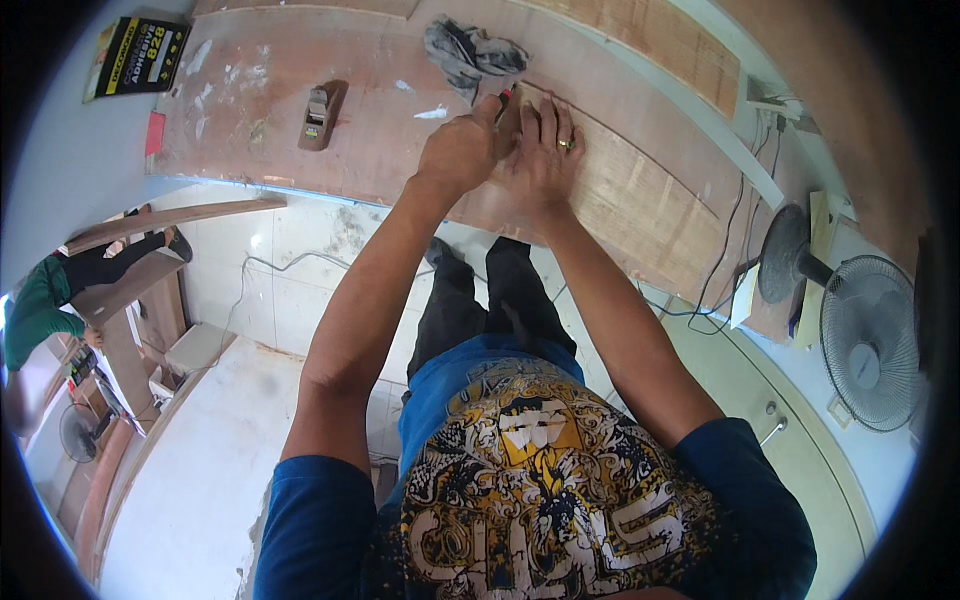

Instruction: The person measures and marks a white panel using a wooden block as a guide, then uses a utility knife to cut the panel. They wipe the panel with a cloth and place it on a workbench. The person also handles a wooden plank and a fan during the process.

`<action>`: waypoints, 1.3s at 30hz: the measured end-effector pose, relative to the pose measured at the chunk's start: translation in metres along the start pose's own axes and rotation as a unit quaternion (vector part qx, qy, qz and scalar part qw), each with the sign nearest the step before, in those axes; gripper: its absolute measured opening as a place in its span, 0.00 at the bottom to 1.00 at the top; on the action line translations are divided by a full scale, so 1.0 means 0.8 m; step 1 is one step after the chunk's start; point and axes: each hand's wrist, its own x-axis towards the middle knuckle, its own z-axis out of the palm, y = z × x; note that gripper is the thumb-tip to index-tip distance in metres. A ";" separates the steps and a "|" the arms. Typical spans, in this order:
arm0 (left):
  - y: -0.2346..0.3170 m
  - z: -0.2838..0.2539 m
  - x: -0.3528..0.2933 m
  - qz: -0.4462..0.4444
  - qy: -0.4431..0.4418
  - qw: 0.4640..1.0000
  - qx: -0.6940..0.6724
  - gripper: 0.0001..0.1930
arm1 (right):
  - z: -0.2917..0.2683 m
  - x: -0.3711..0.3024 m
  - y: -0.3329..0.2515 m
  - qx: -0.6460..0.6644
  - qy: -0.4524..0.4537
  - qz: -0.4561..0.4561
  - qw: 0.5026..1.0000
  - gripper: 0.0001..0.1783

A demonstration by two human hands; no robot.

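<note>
Left hand [462, 150] is closing its fingers around a slim dark tool [507, 97] with a touch of red near its top, and most of that tool is hiding behind the grip, so its exact kind is staying unclear. Just beside it, the right hand [547, 150] is lying palm down with its fingers partly spread, pressing on a thin light-brown board [640, 190] and wearing a ring [567, 145] on one finger. That board is resting on the reddish-brown counter [240, 110], stretching from beneath the hands off toward the right. The tool is pointing away from the body, near the board's far left corner.

Just beyond the hands, a crumpled grey cloth [468, 55] is lying on the counter. Well to the left, a brown hand plane [322, 117] is sitting apart from everything else. A grey fan [868, 340] is standing at the right, while at the far left a person in a green top [38, 310] is leaning over some boards beside a long plank [170, 222]
</note>
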 end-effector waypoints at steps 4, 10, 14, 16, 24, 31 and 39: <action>-0.001 0.014 -0.033 -0.018 -0.015 1.000 -0.009 0.19 | 0.011 0.000 0.000 0.003 -0.003 0.008 1.000 0.32; -0.022 0.023 -0.089 -0.032 -0.063 0.997 0.029 0.23 | 0.014 -0.003 0.002 -0.012 -0.008 0.004 1.000 0.30; -0.031 0.031 -0.158 -0.079 -0.105 0.991 0.021 0.23 | 0.010 -0.003 -0.001 0.005 -0.021 0.008 1.000 0.29; -0.024 0.026 -0.169 -0.086 -0.117 0.989 0.038 0.23 | 0.007 -0.001 0.000 0.018 -0.049 0.014 0.999 0.28; -0.031 -0.041 -0.235 -0.094 0.026 0.995 0.007 0.20 | 0.004 -0.004 -0.002 -0.003 -0.006 -0.005 1.000 0.31; -0.082 -0.007 -0.121 -0.134 0.202 0.970 0.031 0.25 | 0.012 0.008 0.075 0.263 -0.023 -0.049 0.963 0.42; -0.034 0.106 -0.114 -0.121 0.313 0.942 -0.021 0.30 | -0.095 0.031 0.127 0.008 -0.296 0.080 0.952 0.64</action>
